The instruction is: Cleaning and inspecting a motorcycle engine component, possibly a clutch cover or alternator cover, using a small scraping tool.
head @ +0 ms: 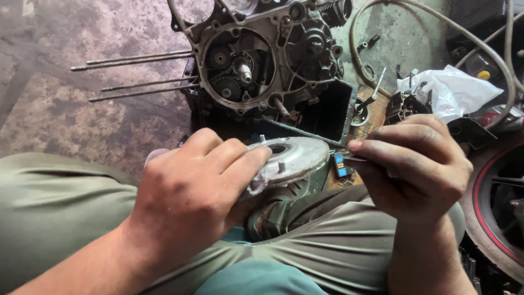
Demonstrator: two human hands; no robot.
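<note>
Two bare hands work a round, silver-grey metal engine cover held over the lap.

The left hand grips the cover's near edge, fingers curled over its face; the right hand, just beside the cover's far rim, pinches a thin dark tool against it. Beyond the cover, an opened grey engine crankcase sits on the stained concrete floor, with a crumpled white plastic bag further right.

A motorcycle repair workshop: an opened grey metal engine crankcase sits on the oil-stained concrete floor beside a red-rimmed wheel.
</note>
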